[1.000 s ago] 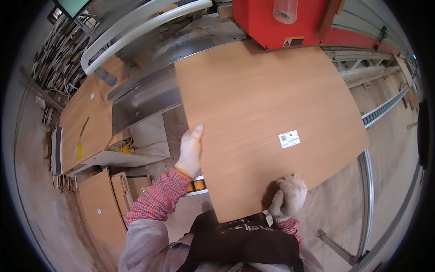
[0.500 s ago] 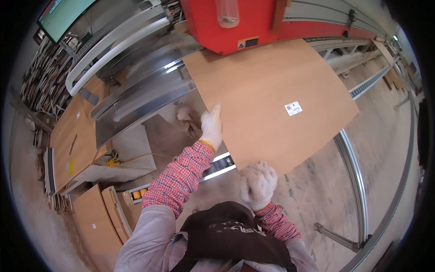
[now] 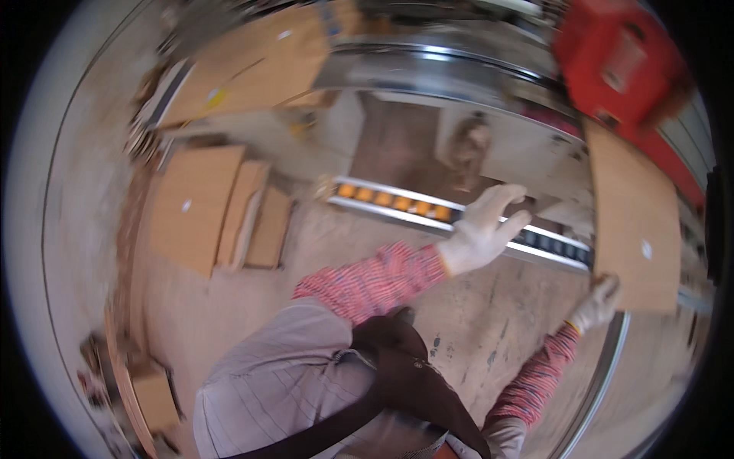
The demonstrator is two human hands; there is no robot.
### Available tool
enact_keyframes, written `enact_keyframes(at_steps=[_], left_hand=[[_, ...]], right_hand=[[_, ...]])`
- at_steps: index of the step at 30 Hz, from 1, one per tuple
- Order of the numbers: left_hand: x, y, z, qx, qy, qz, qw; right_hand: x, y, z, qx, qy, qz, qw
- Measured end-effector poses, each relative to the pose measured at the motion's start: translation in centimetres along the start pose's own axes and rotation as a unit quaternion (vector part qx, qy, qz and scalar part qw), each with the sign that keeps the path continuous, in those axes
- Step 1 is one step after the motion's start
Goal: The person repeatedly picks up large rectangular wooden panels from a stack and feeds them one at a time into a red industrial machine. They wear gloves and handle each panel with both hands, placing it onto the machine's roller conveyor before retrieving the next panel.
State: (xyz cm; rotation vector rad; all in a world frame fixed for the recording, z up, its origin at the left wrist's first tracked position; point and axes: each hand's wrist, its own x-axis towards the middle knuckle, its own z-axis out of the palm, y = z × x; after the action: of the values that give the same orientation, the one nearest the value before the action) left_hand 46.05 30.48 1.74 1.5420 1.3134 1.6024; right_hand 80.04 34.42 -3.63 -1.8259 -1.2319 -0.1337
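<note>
Blur softens nearly everything in my head view, and the lens crowds the panel [image 3: 634, 206] against the right rim, so its proportions are hard to judge. Its far end is cut from sight by the red housing [image 3: 581, 53], and the print on its white label [image 3: 647, 249] won't resolve for me. I see the panel at the person's right, its long axis running away from the body, near end toward the person and far end at the housing. The right hand [image 3: 596, 304] is on its near left corner; I can't tell whether the gloved fingers are clamped on the edge or only resting there. The left hand [image 3: 485, 229] is well apart from the panel, fingers and thumb spread, hiding part of the roller rail [image 3: 394, 200] below it, orange rollers to its left and dark ones to its right. Beyond the rail I have a shiny metal bed [image 3: 436, 73]; at upper left, a wood-topped table [image 3: 260, 69]. Cut boards [image 3: 195, 206] are at left, near a scuffed brownish floor [image 3: 474, 321].
</note>
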Motion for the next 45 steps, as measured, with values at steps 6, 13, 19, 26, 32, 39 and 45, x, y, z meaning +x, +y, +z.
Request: enact_keyframes(at_steps=[6,13,19,26,32,39,45], left_hand=[[-15.2,0.7,-27.6,0.343,0.261,-0.167,0.887],[-42.3,-10.5,-52.1,0.157,0.584,-0.514,0.608],[-50.7,-16.7,-62.9,-0.089,0.665,-0.55,0.498],[-52.9,-20.3,-63.0,-0.267,0.661,-0.377,0.592],[-54.6,-19.5,-56.2,-0.364,0.593,-0.376,0.612],[-58.7,-20.5,-43.4,-0.26,0.206,-0.445,0.832],[-59.1,-8.9,-60.9,0.415,0.063,-0.542,0.728]], right_hand=[[3.0,6.6,-1.8,-0.018,0.145,-0.021,0.989],[-23.7,3.6,9.9,0.141,-0.231,0.196,0.942],[-54.0,-18.9,11.5,0.162,-0.67,0.247,0.681],[-68.4,-36.2,14.9,0.086,-0.817,-0.219,0.527],[-74.7,-42.3,16.8,0.096,-0.858,0.166,0.477],[-73.0,-36.3,17.1,0.022,-0.789,-0.172,0.589],[-65.9,-33.5,14.2,0.172,-0.688,0.381,0.593]])
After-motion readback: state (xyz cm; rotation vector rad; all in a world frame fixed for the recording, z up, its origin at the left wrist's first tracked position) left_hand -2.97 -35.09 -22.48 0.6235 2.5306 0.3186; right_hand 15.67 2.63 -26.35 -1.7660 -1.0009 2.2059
